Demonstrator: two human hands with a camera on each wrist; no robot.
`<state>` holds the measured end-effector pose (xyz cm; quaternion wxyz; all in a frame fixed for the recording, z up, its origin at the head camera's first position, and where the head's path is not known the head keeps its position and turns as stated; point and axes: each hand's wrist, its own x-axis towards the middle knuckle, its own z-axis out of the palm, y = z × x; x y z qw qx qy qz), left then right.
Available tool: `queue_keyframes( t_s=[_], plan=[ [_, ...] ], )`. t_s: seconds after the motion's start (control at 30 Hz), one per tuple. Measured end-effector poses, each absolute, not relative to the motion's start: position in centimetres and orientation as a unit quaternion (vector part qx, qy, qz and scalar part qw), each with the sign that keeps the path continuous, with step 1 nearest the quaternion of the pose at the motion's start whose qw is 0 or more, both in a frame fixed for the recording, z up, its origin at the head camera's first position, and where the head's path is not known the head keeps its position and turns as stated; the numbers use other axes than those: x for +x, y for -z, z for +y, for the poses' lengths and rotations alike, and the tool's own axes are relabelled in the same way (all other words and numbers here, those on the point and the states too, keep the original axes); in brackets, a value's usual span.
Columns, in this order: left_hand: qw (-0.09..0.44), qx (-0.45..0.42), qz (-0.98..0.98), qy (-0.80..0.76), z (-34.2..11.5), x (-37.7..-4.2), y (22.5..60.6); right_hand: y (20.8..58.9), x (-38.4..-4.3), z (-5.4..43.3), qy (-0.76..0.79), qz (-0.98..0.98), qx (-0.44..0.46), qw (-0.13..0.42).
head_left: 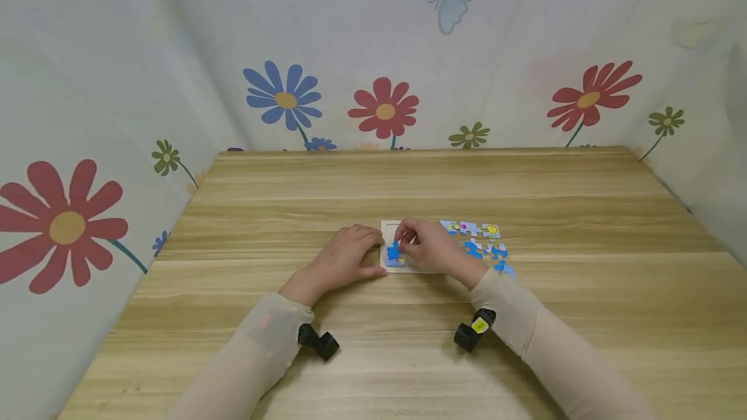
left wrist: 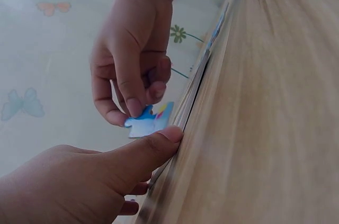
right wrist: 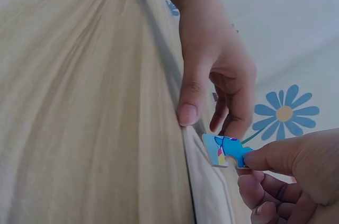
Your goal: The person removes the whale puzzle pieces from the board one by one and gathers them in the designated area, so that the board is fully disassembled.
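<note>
My right hand (head_left: 428, 245) pinches a blue and pale jigsaw puzzle piece (right wrist: 228, 151) between thumb and fingers. The piece is tilted over the left part of a light wooden puzzle tray (head_left: 383, 251); whether its lower edge touches the tray I cannot tell. At the tray's left end, my left hand (head_left: 341, 255) grips the edge, its thumb at the near corner and its fingers farther back. In the left wrist view, the left thumb (left wrist: 153, 152) rests against the tray's edge. The right hand hides much of the tray.
Several loose puzzle pieces (head_left: 491, 231), blue, pale and yellow, lie right of the tray; the right hand and wrist partly cover that area. Wooden tabletop (head_left: 373, 186) surrounds the tray. A flowered cloth (head_left: 496, 70) hangs behind the table's far edge.
</note>
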<state>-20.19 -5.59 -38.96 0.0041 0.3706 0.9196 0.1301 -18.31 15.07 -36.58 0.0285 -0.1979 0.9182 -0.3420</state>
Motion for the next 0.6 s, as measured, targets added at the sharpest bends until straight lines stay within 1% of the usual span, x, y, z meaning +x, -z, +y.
queue_keyframes(
  t_s=[0.4,0.6],
  plan=[
    [0.004,0.370,0.919,-0.134,-5.7,-20.3,39.2,33.8,-17.9,17.0,0.355,0.916,-0.171,0.070],
    [0.007,0.367,0.921,-0.132,-5.6,-20.4,39.4,33.1,-17.7,18.1,0.356,0.916,-0.169,0.076]
  ],
)
